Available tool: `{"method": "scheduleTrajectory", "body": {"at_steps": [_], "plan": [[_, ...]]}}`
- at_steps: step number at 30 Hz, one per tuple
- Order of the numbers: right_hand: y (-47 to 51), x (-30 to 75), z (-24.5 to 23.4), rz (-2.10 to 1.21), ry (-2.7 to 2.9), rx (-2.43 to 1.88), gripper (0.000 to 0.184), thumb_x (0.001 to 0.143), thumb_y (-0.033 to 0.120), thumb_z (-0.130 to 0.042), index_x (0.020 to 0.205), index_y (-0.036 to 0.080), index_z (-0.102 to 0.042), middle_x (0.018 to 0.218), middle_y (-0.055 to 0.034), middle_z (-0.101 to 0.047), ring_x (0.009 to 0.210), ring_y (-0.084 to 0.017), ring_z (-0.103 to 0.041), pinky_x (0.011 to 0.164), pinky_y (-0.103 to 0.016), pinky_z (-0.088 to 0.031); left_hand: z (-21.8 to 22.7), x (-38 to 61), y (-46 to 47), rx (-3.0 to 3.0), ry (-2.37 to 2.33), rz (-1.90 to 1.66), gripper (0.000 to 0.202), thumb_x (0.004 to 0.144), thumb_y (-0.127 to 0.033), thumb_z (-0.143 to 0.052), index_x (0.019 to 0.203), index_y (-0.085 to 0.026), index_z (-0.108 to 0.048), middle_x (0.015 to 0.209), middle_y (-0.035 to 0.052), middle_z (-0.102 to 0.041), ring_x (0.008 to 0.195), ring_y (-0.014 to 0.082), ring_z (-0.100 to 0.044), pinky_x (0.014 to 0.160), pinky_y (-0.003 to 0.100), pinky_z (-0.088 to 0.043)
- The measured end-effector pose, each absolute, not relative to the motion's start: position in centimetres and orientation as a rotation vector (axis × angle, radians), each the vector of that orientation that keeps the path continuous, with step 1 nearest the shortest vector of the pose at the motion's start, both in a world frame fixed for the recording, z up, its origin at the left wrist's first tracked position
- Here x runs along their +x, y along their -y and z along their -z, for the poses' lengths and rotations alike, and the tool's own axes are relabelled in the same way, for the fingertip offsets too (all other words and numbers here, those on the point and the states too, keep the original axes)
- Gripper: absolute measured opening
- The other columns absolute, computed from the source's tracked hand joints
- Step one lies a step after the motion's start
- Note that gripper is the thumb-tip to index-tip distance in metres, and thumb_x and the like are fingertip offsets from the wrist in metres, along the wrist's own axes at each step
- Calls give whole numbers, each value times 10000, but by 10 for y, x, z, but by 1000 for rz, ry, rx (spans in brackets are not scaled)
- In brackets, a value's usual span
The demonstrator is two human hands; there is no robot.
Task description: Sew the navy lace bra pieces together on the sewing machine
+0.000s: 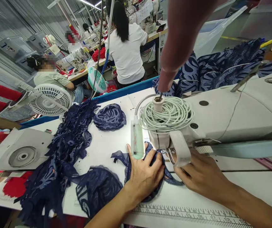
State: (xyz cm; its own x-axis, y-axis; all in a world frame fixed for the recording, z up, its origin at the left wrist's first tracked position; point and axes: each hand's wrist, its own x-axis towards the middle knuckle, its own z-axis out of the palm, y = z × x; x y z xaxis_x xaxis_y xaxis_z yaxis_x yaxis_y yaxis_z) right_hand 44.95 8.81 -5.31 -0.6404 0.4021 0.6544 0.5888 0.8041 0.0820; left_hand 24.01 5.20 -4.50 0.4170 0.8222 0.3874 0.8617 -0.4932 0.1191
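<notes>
My left hand (pixel 145 172) lies flat, fingers stretched out, pressing a navy lace piece (pixel 124 160) onto the white table (pixel 107 142) just in front of the sewing machine (pixel 233 117). My right hand (pixel 199 174) rests on the same lace to the right, under the machine head by the needle area (pixel 165 151); its fingertips are hidden behind the machine's white guard. A small lamp (pixel 137 139) on a flexible neck hangs over my left hand.
A long heap of navy lace pieces (pixel 64 152) runs down the left of the table, with a single lace cup (pixel 109 116) behind it. More navy lace (pixel 221 68) is piled behind the machine. A coil of cord (pixel 168 114) sits on the machine. A small fan (pixel 49 99) stands left; people sit at benches beyond.
</notes>
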Motion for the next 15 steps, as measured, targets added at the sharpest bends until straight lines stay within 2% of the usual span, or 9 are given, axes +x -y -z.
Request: {"method": "scheduleTrajectory", "body": {"at_steps": [3,5,7,9,11,15], "plan": [[-88,451,53,430,2291,-760,221,892,10,-583,789,196,-643,709,-25,-636,786,-208,-607,610,-331,-378,42,241,-53,-2563,1528,601,295,985,-264,-564,1256,-185,-649,1250,104,-710,1177,296,-620,1179,783,-100],[-91,453,57,308,2222,-867,192,931,55,-528,854,195,-635,774,-31,-681,713,-170,-615,554,-319,-346,42,241,-54,-2562,1542,573,290,982,-275,-570,1247,-189,-653,1246,106,-710,1163,297,-627,1176,792,-97],[-95,455,62,187,2158,-958,201,957,71,-451,938,178,-621,700,-12,-662,538,-126,-541,502,-309,-315,43,241,-54,-2566,1556,546,295,987,-292,-570,1255,-194,-647,1241,108,-710,1162,302,-627,1166,810,-67],[-99,457,66,137,2135,-990,233,966,69,-399,1018,158,-607,552,39,-564,428,-115,-448,472,-300,-287,46,239,-54,-2573,1556,540,309,994,-299,-564,1279,-199,-633,1240,111,-709,1175,308,-622,1154,827,-35],[-102,457,69,110,2129,-1000,269,970,65,-373,1084,151,-601,507,61,-518,405,-117,-427,474,-294,-278,49,238,-54,-2578,1548,544,324,999,-296,-559,1303,-203,-618,1244,113,-709,1182,307,-618,1148,833,-33],[-104,457,66,71,2126,-990,304,949,51,-361,1095,151,-608,534,44,-555,424,-128,-457,495,-297,-280,49,236,-51,-2598,1525,523,331,1004,-301,-555,1317,-210,-610,1318,110,-684,1233,309,-591,1149,833,-62]]}}
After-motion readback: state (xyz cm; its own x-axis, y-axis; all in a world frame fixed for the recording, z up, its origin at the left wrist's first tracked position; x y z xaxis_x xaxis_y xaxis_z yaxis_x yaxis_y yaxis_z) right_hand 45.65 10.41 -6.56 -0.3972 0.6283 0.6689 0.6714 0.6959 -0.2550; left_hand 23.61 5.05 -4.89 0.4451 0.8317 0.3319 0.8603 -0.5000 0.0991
